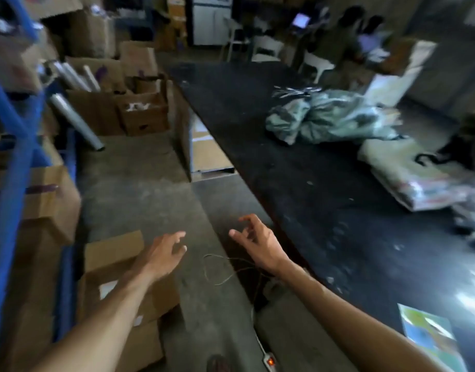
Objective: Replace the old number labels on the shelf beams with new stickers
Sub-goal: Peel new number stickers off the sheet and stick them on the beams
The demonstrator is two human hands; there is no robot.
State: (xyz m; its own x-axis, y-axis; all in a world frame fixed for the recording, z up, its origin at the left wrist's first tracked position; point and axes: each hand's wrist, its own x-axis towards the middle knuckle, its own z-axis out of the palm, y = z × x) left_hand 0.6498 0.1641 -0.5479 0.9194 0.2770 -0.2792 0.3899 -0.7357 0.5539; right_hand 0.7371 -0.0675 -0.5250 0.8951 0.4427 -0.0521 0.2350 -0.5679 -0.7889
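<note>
Two bare hands reach out over a grey floor, and both hold nothing.

Left hand (163, 252) has its grip spread, fingers loose and a bit bent, above the flap of a brown box (115, 267). Right hand (257, 241) is spread too, with fingers curled a little, over the edge of a long black counter (298, 183). Thin wire (217, 269) lies on the floor between the hands. Blue shelf (13, 146) stands at the far left, packed with boxes; its beams are blurry, and I cannot tell where the labels or stickers are. Grey-green bag (327, 116) sits on the counter. White power strip (268, 359) with an orange light lies near the bottom.
</note>
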